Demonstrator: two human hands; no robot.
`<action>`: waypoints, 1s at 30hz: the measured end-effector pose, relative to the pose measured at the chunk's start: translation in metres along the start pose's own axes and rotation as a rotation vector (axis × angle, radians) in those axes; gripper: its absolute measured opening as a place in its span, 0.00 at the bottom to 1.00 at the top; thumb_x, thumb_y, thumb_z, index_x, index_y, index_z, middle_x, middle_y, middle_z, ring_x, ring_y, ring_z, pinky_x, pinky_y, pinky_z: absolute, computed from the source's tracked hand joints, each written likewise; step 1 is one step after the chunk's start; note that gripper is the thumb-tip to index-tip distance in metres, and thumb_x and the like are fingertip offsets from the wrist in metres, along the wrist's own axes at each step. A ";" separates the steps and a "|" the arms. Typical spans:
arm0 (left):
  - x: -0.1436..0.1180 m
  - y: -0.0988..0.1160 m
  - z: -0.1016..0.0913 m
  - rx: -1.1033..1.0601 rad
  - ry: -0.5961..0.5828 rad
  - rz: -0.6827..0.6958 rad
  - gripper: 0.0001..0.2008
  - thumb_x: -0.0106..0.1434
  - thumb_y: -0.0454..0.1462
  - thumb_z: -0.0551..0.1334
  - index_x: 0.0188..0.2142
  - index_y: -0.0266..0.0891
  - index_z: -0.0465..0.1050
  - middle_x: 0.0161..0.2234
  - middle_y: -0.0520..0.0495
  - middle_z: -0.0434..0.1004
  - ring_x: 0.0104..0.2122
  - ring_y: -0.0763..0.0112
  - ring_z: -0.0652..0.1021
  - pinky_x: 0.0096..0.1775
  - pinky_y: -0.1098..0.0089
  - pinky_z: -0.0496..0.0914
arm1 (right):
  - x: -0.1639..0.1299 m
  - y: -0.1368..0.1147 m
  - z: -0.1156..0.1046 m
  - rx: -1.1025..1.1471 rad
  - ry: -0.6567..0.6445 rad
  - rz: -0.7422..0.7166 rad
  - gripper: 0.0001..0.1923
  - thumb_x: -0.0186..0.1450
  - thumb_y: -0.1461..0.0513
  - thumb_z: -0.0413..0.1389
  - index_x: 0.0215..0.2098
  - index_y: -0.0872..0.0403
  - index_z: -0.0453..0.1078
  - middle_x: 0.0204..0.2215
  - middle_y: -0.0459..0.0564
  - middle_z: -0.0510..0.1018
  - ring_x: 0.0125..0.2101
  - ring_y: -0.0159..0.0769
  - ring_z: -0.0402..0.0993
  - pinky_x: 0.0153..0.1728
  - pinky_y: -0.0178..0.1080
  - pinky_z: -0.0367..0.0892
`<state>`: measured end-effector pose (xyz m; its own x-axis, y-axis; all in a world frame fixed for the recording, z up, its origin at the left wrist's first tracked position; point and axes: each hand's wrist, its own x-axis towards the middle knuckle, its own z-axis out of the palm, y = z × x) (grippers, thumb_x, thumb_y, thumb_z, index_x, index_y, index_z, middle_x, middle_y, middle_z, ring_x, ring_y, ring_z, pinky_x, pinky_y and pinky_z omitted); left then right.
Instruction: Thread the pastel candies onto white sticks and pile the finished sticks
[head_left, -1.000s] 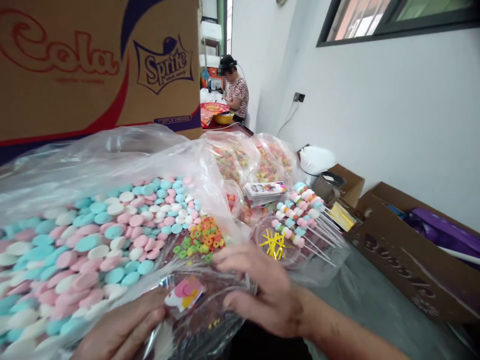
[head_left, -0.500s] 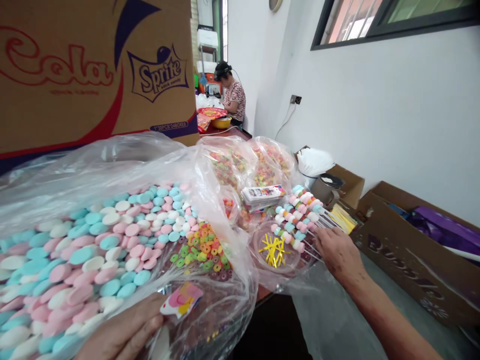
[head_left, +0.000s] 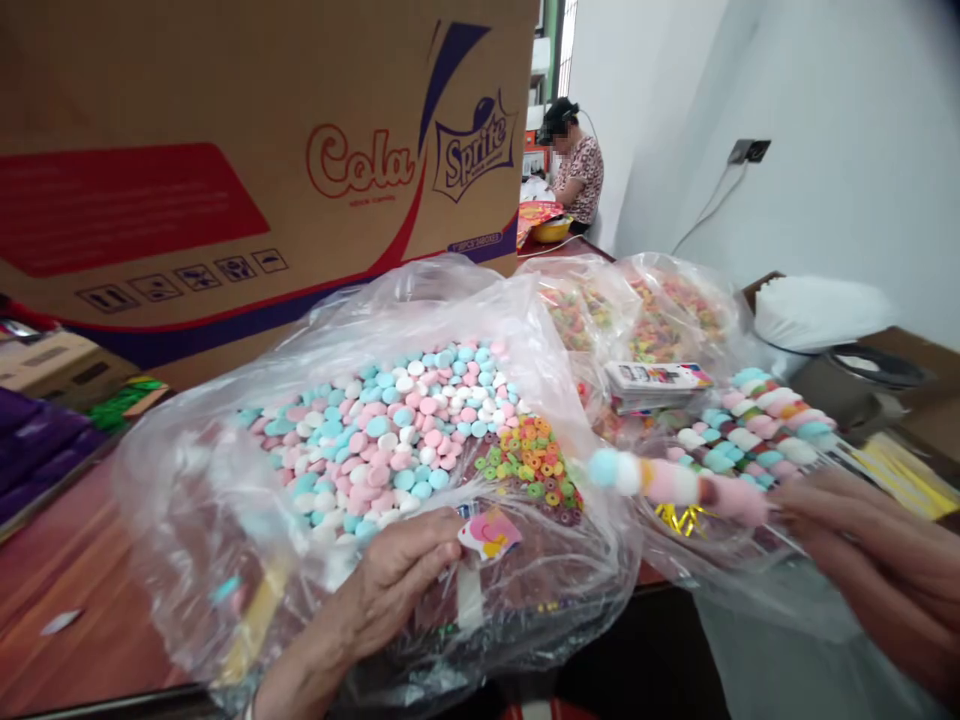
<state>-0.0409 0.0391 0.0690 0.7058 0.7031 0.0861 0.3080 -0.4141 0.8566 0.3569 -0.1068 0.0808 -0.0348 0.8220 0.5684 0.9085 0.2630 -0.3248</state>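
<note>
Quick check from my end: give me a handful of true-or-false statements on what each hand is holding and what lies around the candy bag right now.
1. The right hand holds a candy skewer pointing left. True.
2. The left hand holds a pair of scissors. False: it grips a small clear packet with a pink and yellow label.
3. The big plastic bag holds pink, blue and white candies. True.
4. The cardboard box behind the bag is printed with Cola and Sprite. True.
5. The finished skewers lie left of the bag. False: they lie to its right.
</note>
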 end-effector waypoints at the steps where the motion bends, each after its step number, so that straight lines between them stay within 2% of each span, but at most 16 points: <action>1: -0.001 0.000 0.001 -0.025 -0.014 -0.009 0.12 0.71 0.39 0.54 0.40 0.40 0.77 0.36 0.49 0.78 0.38 0.70 0.77 0.42 0.77 0.68 | 0.011 -0.009 0.008 0.050 -0.038 -0.067 0.12 0.68 0.60 0.51 0.47 0.46 0.71 0.40 0.51 0.76 0.39 0.43 0.75 0.35 0.41 0.72; 3: -0.003 0.000 0.002 -0.083 -0.045 -0.035 0.12 0.71 0.39 0.54 0.40 0.41 0.77 0.38 0.49 0.77 0.41 0.68 0.76 0.45 0.76 0.67 | 0.032 -0.025 0.023 0.094 -0.081 -0.181 0.11 0.68 0.63 0.49 0.46 0.48 0.70 0.37 0.50 0.76 0.36 0.39 0.75 0.34 0.38 0.71; 5: -0.004 -0.001 0.003 -0.135 -0.065 -0.068 0.12 0.70 0.40 0.55 0.40 0.41 0.77 0.39 0.48 0.77 0.41 0.67 0.76 0.45 0.74 0.67 | 0.046 -0.034 0.032 0.101 -0.072 -0.276 0.10 0.69 0.65 0.50 0.46 0.50 0.70 0.35 0.50 0.76 0.35 0.38 0.74 0.38 0.38 0.70; 8: -0.007 -0.004 0.004 -0.163 -0.063 -0.101 0.13 0.70 0.41 0.55 0.37 0.39 0.77 0.35 0.49 0.76 0.37 0.68 0.75 0.42 0.74 0.67 | 0.052 -0.038 0.039 0.053 -0.045 -0.375 0.10 0.69 0.64 0.50 0.46 0.53 0.70 0.36 0.51 0.77 0.38 0.38 0.73 0.49 0.41 0.66; 11: -0.010 -0.009 0.003 -0.172 -0.060 -0.119 0.15 0.70 0.43 0.55 0.36 0.38 0.76 0.34 0.49 0.75 0.37 0.67 0.74 0.41 0.73 0.67 | 0.050 -0.034 0.043 0.014 -0.071 -0.436 0.10 0.70 0.65 0.49 0.46 0.55 0.69 0.38 0.52 0.77 0.42 0.40 0.71 0.54 0.42 0.61; 15: -0.010 -0.012 0.001 -0.182 -0.069 -0.174 0.16 0.70 0.44 0.55 0.36 0.37 0.76 0.33 0.48 0.75 0.35 0.67 0.73 0.38 0.72 0.67 | 0.054 -0.031 0.043 -0.013 -0.112 -0.505 0.10 0.70 0.67 0.48 0.47 0.57 0.69 0.37 0.54 0.76 0.43 0.42 0.68 0.50 0.43 0.61; 19: -0.007 -0.010 -0.003 -0.146 -0.124 -0.198 0.18 0.69 0.45 0.54 0.33 0.36 0.75 0.31 0.49 0.73 0.31 0.69 0.71 0.34 0.73 0.65 | 0.061 -0.034 0.038 0.004 -0.167 -0.563 0.11 0.71 0.67 0.46 0.46 0.58 0.70 0.34 0.53 0.75 0.39 0.40 0.67 0.43 0.42 0.61; 23: -0.004 -0.009 -0.006 -0.077 -0.175 -0.185 0.18 0.70 0.45 0.52 0.30 0.36 0.72 0.28 0.52 0.68 0.29 0.71 0.68 0.33 0.74 0.63 | 0.066 -0.032 0.034 -0.011 -0.150 -0.578 0.11 0.71 0.67 0.47 0.46 0.58 0.70 0.33 0.53 0.75 0.36 0.39 0.67 0.41 0.42 0.61; 30: -0.004 -0.012 -0.007 -0.099 -0.184 -0.231 0.19 0.71 0.45 0.52 0.30 0.36 0.70 0.28 0.52 0.68 0.29 0.72 0.68 0.32 0.74 0.61 | 0.068 -0.029 0.033 -0.039 -0.110 -0.589 0.10 0.71 0.66 0.48 0.45 0.58 0.71 0.34 0.54 0.76 0.37 0.41 0.67 0.40 0.43 0.61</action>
<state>-0.0518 0.0452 0.0614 0.7310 0.6518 -0.2019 0.4158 -0.1909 0.8892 0.3143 -0.0417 0.1037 -0.5779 0.5919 0.5618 0.7379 0.6731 0.0499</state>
